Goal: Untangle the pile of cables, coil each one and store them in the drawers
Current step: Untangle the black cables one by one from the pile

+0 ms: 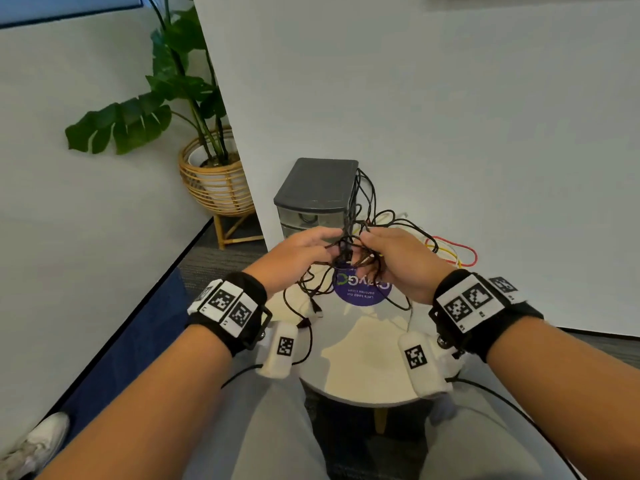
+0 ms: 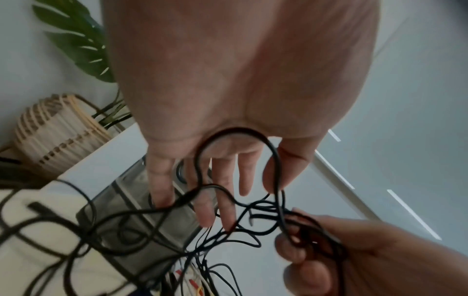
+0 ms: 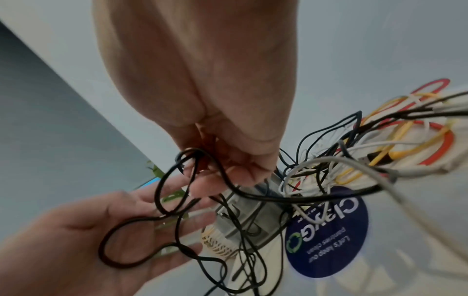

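Observation:
A tangle of black cables (image 1: 346, 247) is lifted above the small round table (image 1: 363, 368), in front of the grey drawer unit (image 1: 317, 192). My left hand (image 1: 304, 249) is spread with its fingers straight; a black cable loop (image 2: 238, 130) lies across its palm. My right hand (image 1: 391, 258) has its fingers curled and pinches a bunch of the black strands, seen clearly in the left wrist view (image 2: 329, 260). Black strands trail down to the table and up along the drawer unit's right side. Red and yellow cables (image 1: 457, 252) lie on the table to the right, mixed with white ones (image 3: 329, 160).
A round dark blue sticker (image 1: 363, 296) marks the tabletop under the hands. A white wall panel stands just behind the drawer unit. A potted plant in a wicker stand (image 1: 214, 181) sits on the floor at the left. My knees are under the table's near edge.

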`<move>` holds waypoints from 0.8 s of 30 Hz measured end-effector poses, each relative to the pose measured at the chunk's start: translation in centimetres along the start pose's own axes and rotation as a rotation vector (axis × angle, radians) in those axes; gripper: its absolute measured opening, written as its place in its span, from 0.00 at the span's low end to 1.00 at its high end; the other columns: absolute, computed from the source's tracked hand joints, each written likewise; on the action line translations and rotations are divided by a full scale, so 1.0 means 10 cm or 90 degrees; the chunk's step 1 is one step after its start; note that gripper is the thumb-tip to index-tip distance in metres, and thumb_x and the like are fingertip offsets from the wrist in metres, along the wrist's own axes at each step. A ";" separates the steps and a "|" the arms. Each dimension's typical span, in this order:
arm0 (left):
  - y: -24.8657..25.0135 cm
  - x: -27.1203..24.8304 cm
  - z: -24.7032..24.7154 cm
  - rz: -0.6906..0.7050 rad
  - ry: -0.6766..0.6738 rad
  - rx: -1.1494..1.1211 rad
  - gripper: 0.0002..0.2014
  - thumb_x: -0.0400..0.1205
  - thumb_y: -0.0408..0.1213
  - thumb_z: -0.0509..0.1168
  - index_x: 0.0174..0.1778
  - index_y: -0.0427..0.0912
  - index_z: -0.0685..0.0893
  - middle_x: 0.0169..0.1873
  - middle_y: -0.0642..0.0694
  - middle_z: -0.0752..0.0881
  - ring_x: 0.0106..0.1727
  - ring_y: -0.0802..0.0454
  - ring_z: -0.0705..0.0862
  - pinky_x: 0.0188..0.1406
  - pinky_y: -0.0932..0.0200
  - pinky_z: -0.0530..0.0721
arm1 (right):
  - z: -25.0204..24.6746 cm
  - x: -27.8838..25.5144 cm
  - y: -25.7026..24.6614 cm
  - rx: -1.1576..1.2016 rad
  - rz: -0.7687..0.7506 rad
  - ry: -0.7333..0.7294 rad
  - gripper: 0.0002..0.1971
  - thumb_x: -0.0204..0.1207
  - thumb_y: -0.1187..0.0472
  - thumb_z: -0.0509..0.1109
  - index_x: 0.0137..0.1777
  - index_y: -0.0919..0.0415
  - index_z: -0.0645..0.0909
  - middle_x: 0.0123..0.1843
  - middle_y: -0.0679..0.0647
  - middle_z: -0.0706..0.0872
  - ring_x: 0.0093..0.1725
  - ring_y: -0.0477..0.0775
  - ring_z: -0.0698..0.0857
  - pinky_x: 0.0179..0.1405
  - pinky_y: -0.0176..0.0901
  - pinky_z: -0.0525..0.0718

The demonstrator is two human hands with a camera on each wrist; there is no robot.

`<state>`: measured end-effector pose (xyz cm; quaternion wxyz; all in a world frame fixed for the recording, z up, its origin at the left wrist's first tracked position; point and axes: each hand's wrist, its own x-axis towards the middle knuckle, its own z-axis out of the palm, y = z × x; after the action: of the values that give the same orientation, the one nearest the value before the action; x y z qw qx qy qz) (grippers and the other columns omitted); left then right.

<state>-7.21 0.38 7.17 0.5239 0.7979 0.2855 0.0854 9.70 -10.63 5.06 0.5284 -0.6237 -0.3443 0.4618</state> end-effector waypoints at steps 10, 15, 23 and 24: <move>0.24 -0.02 -0.23 0.138 0.029 0.111 0.21 0.81 0.44 0.77 0.70 0.52 0.82 0.59 0.51 0.91 0.63 0.55 0.88 0.68 0.48 0.85 | 0.06 0.01 -0.27 0.325 0.002 -0.135 0.18 0.88 0.54 0.61 0.57 0.68 0.85 0.42 0.57 0.85 0.31 0.49 0.75 0.32 0.39 0.76; 0.42 -0.03 -0.32 0.161 0.078 0.109 0.11 0.81 0.40 0.76 0.59 0.46 0.88 0.46 0.55 0.92 0.48 0.61 0.89 0.52 0.61 0.84 | -0.11 -0.01 -0.16 0.259 -0.080 -0.203 0.18 0.74 0.71 0.67 0.64 0.67 0.83 0.53 0.63 0.82 0.37 0.51 0.79 0.42 0.43 0.80; 0.54 -0.03 -0.38 0.162 0.165 0.079 0.09 0.89 0.41 0.65 0.56 0.41 0.89 0.31 0.60 0.82 0.22 0.67 0.74 0.23 0.75 0.69 | -0.15 -0.02 0.11 -0.173 -0.123 -0.114 0.06 0.84 0.59 0.71 0.57 0.54 0.88 0.47 0.52 0.92 0.51 0.57 0.90 0.57 0.49 0.89; 0.55 -0.03 -0.40 0.162 0.177 0.078 0.10 0.90 0.41 0.64 0.55 0.42 0.90 0.32 0.59 0.81 0.22 0.66 0.74 0.22 0.74 0.68 | -0.15 -0.01 0.14 -0.229 -0.126 -0.115 0.05 0.82 0.56 0.73 0.55 0.50 0.88 0.47 0.50 0.92 0.53 0.57 0.90 0.58 0.53 0.89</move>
<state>-7.14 1.78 13.81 0.4147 0.8387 0.2567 0.2424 10.99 -11.55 3.79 0.4186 -0.6272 -0.5262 0.3931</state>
